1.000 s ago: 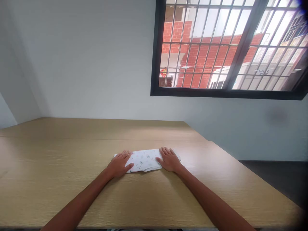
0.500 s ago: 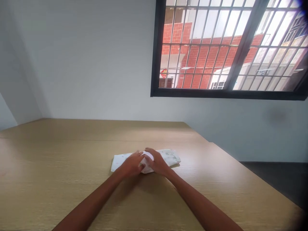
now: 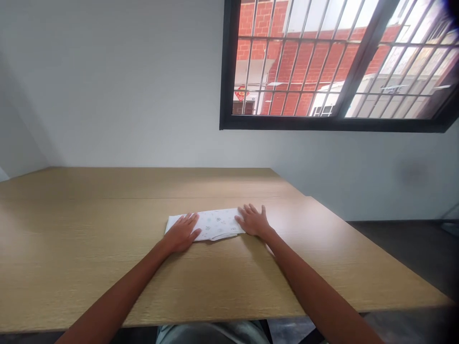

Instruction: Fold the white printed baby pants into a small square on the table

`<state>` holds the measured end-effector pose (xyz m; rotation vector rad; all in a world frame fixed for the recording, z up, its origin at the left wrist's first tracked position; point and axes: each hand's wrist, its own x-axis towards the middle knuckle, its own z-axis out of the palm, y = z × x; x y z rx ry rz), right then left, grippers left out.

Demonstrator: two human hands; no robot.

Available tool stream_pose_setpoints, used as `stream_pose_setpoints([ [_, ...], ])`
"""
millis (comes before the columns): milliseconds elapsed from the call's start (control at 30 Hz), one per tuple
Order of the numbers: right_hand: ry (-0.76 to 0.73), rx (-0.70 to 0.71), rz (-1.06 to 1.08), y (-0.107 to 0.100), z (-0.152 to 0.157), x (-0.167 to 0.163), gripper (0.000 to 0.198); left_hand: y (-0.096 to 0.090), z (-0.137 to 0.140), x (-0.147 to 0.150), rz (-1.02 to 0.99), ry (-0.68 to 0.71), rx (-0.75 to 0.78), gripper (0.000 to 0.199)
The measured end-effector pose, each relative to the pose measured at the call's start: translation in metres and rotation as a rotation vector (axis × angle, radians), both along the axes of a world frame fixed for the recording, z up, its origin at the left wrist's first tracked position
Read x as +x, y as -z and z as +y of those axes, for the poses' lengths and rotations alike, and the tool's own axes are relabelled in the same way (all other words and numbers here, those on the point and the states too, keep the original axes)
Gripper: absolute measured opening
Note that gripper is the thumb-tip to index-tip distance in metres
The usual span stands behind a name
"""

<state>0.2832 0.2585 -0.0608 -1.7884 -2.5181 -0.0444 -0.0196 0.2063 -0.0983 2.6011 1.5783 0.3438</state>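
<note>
- Left grip (image 3: 181, 234): released, fingers straight and lying flat over the left part of the folded white cloth (image 3: 218, 222), thumb pointing toward the right grip (image 3: 253, 221).
- Right grip: released too, fingers fanned out, at the cloth's right end.
- The cloth, printed with small motifs, lies between the two grips and partly beneath them.
- Tabletop (image 3: 215, 286): wood-grained, under both grips and reaching well past them.
- Barred window (image 3: 279, 123): beyond and above the right grip.

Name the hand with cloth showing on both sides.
The left hand: patterned cloth shows on both sides; beside the right hand, only on its left.
</note>
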Motion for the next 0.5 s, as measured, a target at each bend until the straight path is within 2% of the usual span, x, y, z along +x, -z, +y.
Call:
stream_pose_setpoints([
  [100, 0.091, -0.024, 0.050, -0.008, 0.007, 0.018, 0.046, 0.003, 0.002, -0.010, 0.023, -0.026, -0.005, 0.065],
  [200, 0.112, -0.037, 0.148, -0.012, 0.016, 0.035, 0.044, 0.004, 0.002, -0.008, 0.034, -0.031, -0.022, 0.063],
  [400, 0.036, -0.077, 0.283, -0.021, 0.022, 0.049, 0.032, -0.005, -0.005, 0.003, 0.030, -0.021, -0.054, 0.057],
  [500, -0.045, -0.224, 0.423, -0.038, 0.011, 0.057, 0.028, -0.007, -0.011, 0.007, 0.012, -0.009, -0.053, 0.056],
])
